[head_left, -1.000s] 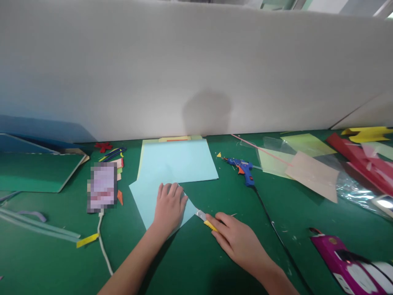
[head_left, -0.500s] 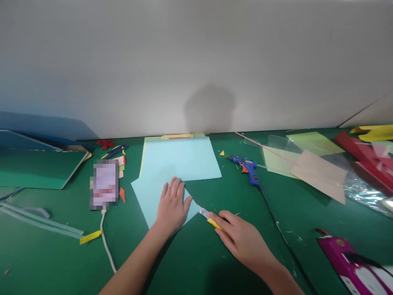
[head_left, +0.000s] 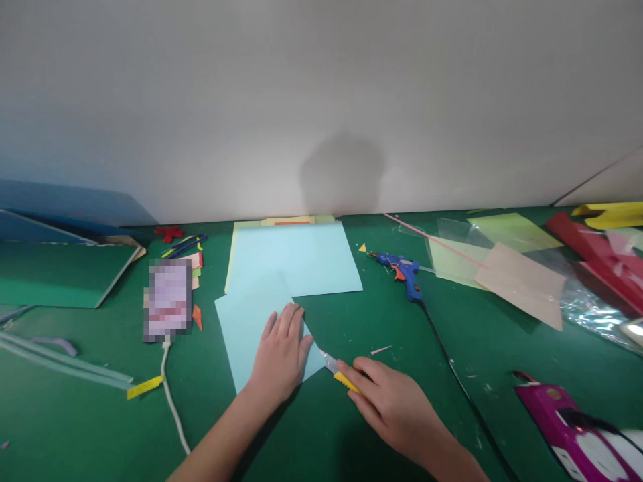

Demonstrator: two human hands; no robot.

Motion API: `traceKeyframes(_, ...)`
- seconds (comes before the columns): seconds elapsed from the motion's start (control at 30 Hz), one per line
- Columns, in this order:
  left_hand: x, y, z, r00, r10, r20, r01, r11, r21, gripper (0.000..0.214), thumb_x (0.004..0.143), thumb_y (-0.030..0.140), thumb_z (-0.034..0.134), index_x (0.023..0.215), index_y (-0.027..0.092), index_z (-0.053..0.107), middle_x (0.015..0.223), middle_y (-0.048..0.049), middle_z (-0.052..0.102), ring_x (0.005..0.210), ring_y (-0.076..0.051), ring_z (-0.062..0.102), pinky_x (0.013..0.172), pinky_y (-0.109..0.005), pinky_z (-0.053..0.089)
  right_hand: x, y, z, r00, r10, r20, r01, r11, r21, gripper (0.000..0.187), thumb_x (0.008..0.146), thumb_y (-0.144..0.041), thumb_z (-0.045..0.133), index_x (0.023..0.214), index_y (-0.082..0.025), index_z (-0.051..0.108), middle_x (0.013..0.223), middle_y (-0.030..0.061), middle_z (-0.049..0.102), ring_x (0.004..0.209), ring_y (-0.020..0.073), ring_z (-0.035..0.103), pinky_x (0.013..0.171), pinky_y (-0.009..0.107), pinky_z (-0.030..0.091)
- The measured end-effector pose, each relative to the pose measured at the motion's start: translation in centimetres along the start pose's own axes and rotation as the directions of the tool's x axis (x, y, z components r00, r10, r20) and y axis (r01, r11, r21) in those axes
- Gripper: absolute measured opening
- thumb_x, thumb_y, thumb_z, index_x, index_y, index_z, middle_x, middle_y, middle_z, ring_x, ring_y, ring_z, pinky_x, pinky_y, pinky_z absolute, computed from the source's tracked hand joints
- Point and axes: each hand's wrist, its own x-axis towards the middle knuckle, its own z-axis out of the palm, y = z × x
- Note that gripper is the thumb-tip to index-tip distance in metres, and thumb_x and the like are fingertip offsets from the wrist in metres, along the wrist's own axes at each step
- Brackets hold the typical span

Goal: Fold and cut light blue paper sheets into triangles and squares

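A light blue sheet of paper (head_left: 242, 335) lies turned at an angle on the green table. My left hand (head_left: 281, 351) rests flat on its right part, fingers stretched out. In my right hand (head_left: 382, 395) is a yellow utility knife (head_left: 346, 382), its blade pointing up and to the left. The blade tip is at the sheet's right edge, close to my left thumb; whether it touches the paper I cannot tell. Behind, a stack of light blue paper (head_left: 306, 258) lies by the wall, partly overlapped by the angled sheet.
A blue glue gun (head_left: 404, 268) with a black cord lies right of the stack. A blurred-out phone (head_left: 169, 301) on a white cable is at left, near a green board (head_left: 55, 274). A pink sheet (head_left: 522, 284) and a magenta device (head_left: 552, 415) sit at right.
Both hands and the angled sheet have shifted slightly toward me, the sheet turning a little. The knife stays in my right hand, its blade still by the sheet's right edge.
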Motion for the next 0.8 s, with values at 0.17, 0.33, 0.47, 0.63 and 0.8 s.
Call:
traceKeyframes(0.17, 0.1, -0.24, 0.15, 1.0, -0.012, -0.006, 0.012, 0.999, -0.053, 0.037, 0.096, 0.023, 0.03, 0.125, 0.013, 0.05, 0.121, -0.0144, 0.062, 0.114, -0.025, 0.057, 0.096, -0.042, 0.045, -0.42, -0.41, 0.22, 0.999, 0.003, -0.045, -0.001, 0.999, 0.032, 0.038, 0.091, -0.016, 0.038, 0.125, -0.016, 0.056, 0.093, 0.0092, 0.063, 0.071, 0.0159, 0.061, 0.059, 0.025, 0.047)
traceKeyframes(0.33, 0.42, -0.32, 0.36, 0.997, -0.07, -0.025, 0.07, 0.998, 0.009, 0.042, 0.096, 0.027, 0.031, 0.128, 0.008, 0.049, 0.133, -0.0176, 0.054, 0.119, -0.029, 0.054, 0.096, -0.043, 0.045, -0.4, -0.66, 0.42, 0.999, 0.014, -0.048, -0.012, 0.999, 0.036, 0.039, 0.092, -0.017, 0.035, 0.126, -0.016, 0.055, 0.094, 0.01, 0.063, 0.072, 0.0162, 0.062, 0.06, 0.025, 0.049)
traceKeyframes(0.47, 0.46, -0.33, 0.36, 0.998, -0.067, 0.01, 0.067, 0.997, 0.046, 0.047, 0.096, 0.028, 0.026, 0.131, 0.007, 0.049, 0.139, -0.0162, 0.05, 0.129, -0.028, 0.045, 0.103, -0.044, 0.04, -0.35, -0.78, 0.57, 0.997, 0.025, -0.07, -0.023, 0.999, 0.029, 0.039, 0.094, -0.019, 0.034, 0.126, -0.016, 0.055, 0.093, 0.0097, 0.064, 0.071, 0.0159, 0.063, 0.059, 0.024, 0.049)
traceKeyframes(0.63, 0.3, -0.55, 0.47, 0.996, -0.075, 0.052, 0.072, 0.995, 0.064, 0.048, 0.097, 0.032, 0.027, 0.136, 0.012, 0.046, 0.143, -0.0111, 0.046, 0.133, -0.027, 0.04, 0.107, -0.047, 0.034, -0.36, -0.93, 0.65, 0.995, 0.027, -0.101, -0.025, 0.999, 0.024, 0.038, 0.094, -0.018, 0.034, 0.124, -0.016, 0.057, 0.091, 0.0092, 0.064, 0.071, 0.0154, 0.063, 0.058, 0.024, 0.048)
traceKeyframes(0.8, 0.08, -0.66, 0.65, 0.995, -0.074, 0.073, 0.065, 0.991, 0.113, 0.052, 0.097, 0.037, 0.025, 0.137, 0.011, 0.045, 0.145, -0.01, 0.043, 0.135, -0.027, 0.037, 0.108, -0.046, 0.033, -0.55, -1.07, 1.02, 0.99, 0.045, -0.135, -0.045, 0.999, 0.003, 0.037, 0.093, -0.018, 0.036, 0.122, -0.017, 0.058, 0.088, 0.0079, 0.064, 0.069, 0.0142, 0.062, 0.057, 0.022, 0.047)
